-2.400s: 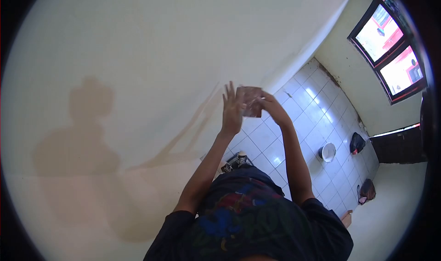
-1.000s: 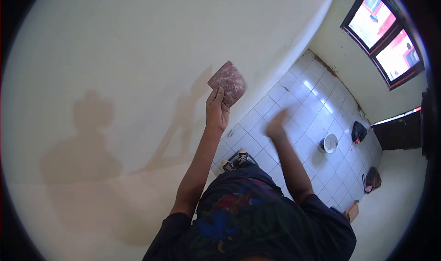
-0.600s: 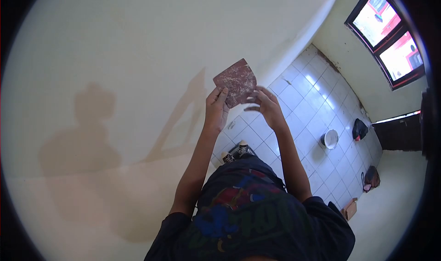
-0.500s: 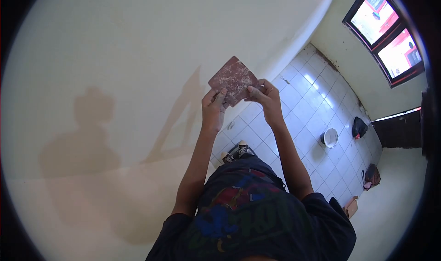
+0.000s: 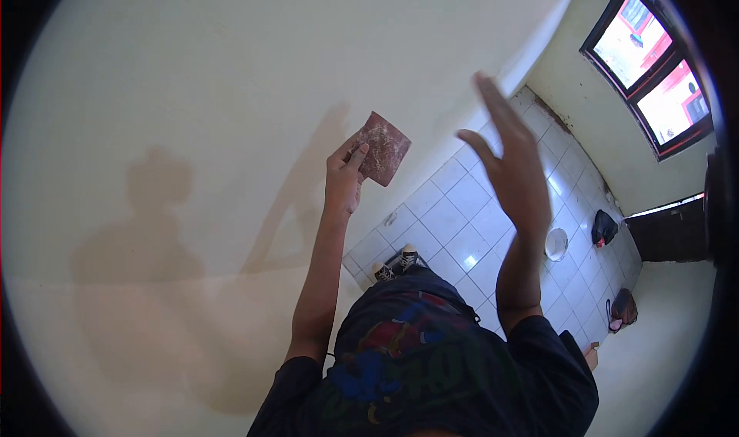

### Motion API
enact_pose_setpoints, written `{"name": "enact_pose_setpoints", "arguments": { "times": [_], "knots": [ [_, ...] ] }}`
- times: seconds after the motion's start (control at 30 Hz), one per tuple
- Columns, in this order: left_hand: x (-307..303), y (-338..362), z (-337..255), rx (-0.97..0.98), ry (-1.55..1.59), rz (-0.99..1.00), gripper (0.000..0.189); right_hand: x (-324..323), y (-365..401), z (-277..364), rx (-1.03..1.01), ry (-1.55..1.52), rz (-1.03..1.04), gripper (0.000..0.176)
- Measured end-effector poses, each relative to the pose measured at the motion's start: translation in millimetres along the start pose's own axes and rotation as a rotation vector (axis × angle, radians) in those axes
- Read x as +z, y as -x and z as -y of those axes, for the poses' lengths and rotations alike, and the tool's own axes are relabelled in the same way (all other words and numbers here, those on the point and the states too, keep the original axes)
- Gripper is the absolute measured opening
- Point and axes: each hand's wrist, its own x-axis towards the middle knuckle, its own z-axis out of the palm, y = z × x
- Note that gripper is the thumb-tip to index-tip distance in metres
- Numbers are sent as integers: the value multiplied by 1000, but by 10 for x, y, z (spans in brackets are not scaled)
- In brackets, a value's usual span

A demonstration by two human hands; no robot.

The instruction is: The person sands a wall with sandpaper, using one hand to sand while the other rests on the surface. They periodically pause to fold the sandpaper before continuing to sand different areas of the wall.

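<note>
My left hand (image 5: 344, 177) pinches a reddish-brown square of sandpaper (image 5: 386, 151) by its left edge, thumb on the near face. Pale dust streaks mark that face of the sheet. To the right, my right hand (image 5: 512, 160) is raised with thumb and fingers apart and nothing in it; motion blurs its fingertips. A gap separates it from the sheet. Close beyond the sheet rises a pale cream wall (image 5: 254, 68), where my shadow falls.
On the white tiled floor (image 5: 462, 206) stand a white bucket (image 5: 556, 245), a black plastic bag (image 5: 604, 228) and a dark reddish bag (image 5: 623, 311). A cardboard piece (image 5: 591, 355) shows at the lower right. A dark-framed window (image 5: 650, 68) is at upper right.
My right hand has let go of the sandpaper and swung up and right, fingers opening. My left hand keeps its hold, with the sheet shifted slightly left and turned.
</note>
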Motion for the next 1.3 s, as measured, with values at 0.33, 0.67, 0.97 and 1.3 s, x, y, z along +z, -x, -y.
{"name": "enact_pose_setpoints", "arguments": {
  "times": [0.33, 0.67, 0.97, 1.3],
  "knots": [
    [324, 91, -125, 140, 121, 96, 33, 2685, 1376, -1505, 80, 107, 1266, 64],
    [442, 310, -65, 49, 126, 53, 36, 1372, 381, -525, 354, -1537, 233, 44],
    [600, 367, -267, 159, -331, -19, 19, 1032, 461, -383, 499, -1335, 348, 29],
    [440, 305, -284, 192, -427, -14, 14, 1312, 414, -322, 459, -1239, 288, 27]
  ]
}}
